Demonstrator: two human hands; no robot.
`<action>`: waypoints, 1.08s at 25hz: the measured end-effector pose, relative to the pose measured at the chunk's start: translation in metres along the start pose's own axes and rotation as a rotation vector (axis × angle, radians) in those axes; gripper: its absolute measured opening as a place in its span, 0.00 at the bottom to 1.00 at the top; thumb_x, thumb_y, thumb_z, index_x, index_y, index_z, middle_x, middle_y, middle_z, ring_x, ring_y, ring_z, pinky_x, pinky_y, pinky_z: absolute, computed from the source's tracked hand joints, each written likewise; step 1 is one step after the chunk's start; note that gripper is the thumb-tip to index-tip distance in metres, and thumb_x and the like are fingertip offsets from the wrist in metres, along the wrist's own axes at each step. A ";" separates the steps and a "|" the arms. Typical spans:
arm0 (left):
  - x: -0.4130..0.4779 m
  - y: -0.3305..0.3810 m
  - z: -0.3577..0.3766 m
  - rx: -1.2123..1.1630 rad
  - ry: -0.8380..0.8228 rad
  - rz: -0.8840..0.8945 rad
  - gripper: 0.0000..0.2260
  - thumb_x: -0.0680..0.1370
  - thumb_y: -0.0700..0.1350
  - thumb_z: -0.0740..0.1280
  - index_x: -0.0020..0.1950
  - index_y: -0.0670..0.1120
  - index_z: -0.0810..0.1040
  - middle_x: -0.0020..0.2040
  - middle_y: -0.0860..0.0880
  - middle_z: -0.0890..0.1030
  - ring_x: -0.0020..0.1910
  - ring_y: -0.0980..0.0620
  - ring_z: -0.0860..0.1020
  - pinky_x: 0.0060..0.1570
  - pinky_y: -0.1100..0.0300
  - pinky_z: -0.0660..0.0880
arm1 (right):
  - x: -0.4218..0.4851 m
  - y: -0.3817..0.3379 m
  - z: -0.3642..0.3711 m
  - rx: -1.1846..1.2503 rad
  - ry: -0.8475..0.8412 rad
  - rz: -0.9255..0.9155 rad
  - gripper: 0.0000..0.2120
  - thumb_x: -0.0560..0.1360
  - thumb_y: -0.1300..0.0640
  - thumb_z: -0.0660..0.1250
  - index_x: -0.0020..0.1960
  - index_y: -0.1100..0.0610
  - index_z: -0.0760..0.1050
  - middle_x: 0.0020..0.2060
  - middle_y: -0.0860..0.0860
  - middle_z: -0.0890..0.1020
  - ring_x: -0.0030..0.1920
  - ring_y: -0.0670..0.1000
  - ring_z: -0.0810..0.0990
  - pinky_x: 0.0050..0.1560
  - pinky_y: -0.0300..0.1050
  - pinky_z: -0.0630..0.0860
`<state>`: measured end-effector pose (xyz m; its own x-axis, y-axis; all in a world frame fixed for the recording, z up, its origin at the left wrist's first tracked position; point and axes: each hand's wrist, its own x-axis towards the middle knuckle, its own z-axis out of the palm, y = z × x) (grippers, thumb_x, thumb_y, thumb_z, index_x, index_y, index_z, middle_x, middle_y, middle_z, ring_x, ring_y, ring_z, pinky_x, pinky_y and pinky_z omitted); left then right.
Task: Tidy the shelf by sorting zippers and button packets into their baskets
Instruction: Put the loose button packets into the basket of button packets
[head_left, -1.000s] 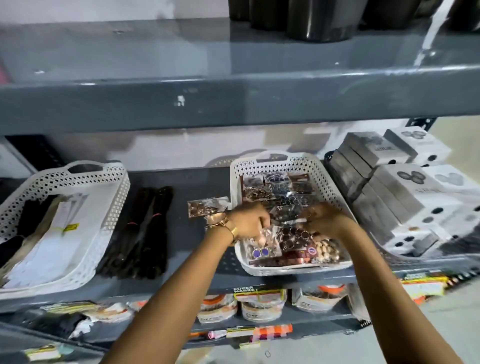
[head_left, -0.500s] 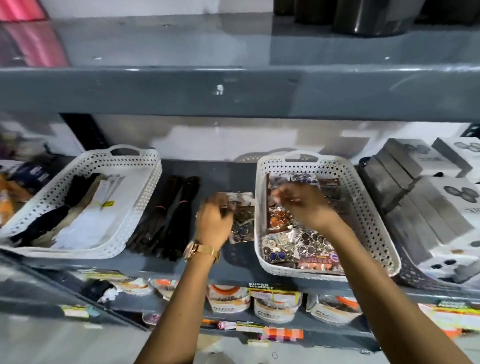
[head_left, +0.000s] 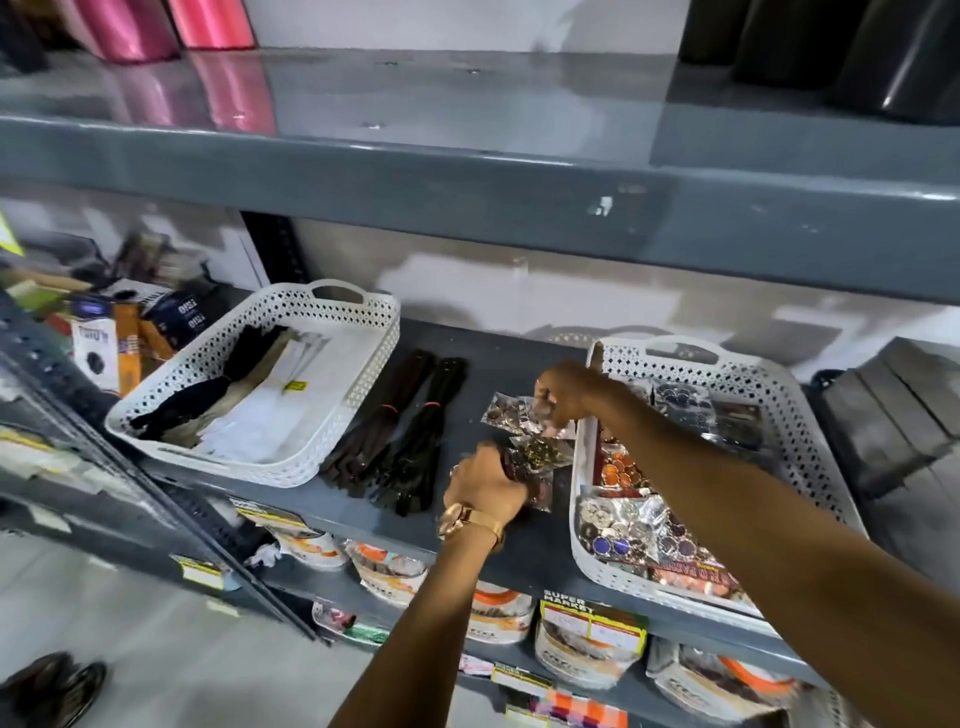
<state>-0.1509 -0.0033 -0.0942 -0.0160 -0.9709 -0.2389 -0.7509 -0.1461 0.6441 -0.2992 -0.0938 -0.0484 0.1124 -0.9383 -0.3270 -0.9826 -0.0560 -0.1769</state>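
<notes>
Figure: sorting at the middle shelf (head_left: 519, 551), head view. Both hands have left the right basket (head_left: 810, 441), where they were working among the button packets a second ago, and now work on the loose packets (head_left: 519, 421) lying on the shelf just left of that basket's rim. The right hand (head_left: 563, 392) reaches across the rim, its grip pinched on the upper clear packet. The left hand (head_left: 485, 480), watch (head_left: 457, 519) at the wrist, has moved out to the lower packets and closes its grip on one of them; how many it holds cannot be told through the blur.

The camera has also swung left, so that the left basket (head_left: 337, 431) is seen whole. It holds black and pale zippers (head_left: 208, 400) beside white packets. Two bundles of dark zippers (head_left: 400, 441), each bound with a red band, lie on the bare shelf between the two baskets, untouched.

Reading: the right basket is already well filled with button packets (head_left: 634, 525), and the shift of both hands outward suggests that the stray packets beside it are being gathered for transfer over the rim. Once these are in, the button half of the task looks nearly complete. The zipper half remains, since the two bundles must yet go into the left basket. The packets are slippery film and overlap, so one may slide free when lifted.
</notes>
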 end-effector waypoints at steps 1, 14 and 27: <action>0.002 -0.002 -0.005 -0.092 -0.009 -0.019 0.15 0.62 0.48 0.74 0.46 0.47 0.80 0.46 0.45 0.85 0.48 0.43 0.83 0.46 0.53 0.81 | 0.000 0.003 0.001 -0.011 0.053 -0.007 0.19 0.68 0.60 0.74 0.58 0.62 0.78 0.55 0.58 0.83 0.55 0.58 0.81 0.54 0.46 0.76; 0.001 0.021 -0.079 -0.851 -0.127 0.103 0.08 0.72 0.34 0.70 0.38 0.46 0.80 0.38 0.46 0.82 0.37 0.52 0.78 0.38 0.61 0.74 | -0.154 0.054 -0.035 0.444 0.745 -0.015 0.10 0.71 0.57 0.72 0.50 0.57 0.83 0.45 0.51 0.86 0.40 0.47 0.82 0.45 0.36 0.77; 0.024 0.131 0.014 0.515 -0.505 0.701 0.19 0.73 0.38 0.71 0.63 0.41 0.75 0.66 0.41 0.76 0.63 0.44 0.76 0.59 0.56 0.72 | -0.193 0.076 0.042 0.227 0.317 0.414 0.20 0.73 0.68 0.66 0.58 0.48 0.78 0.67 0.58 0.74 0.51 0.57 0.83 0.43 0.46 0.83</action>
<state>-0.2588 -0.0427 -0.0256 -0.7521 -0.5949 -0.2837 -0.6571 0.6432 0.3931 -0.3889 0.0974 -0.0379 -0.3599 -0.9248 -0.1231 -0.8750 0.3804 -0.2994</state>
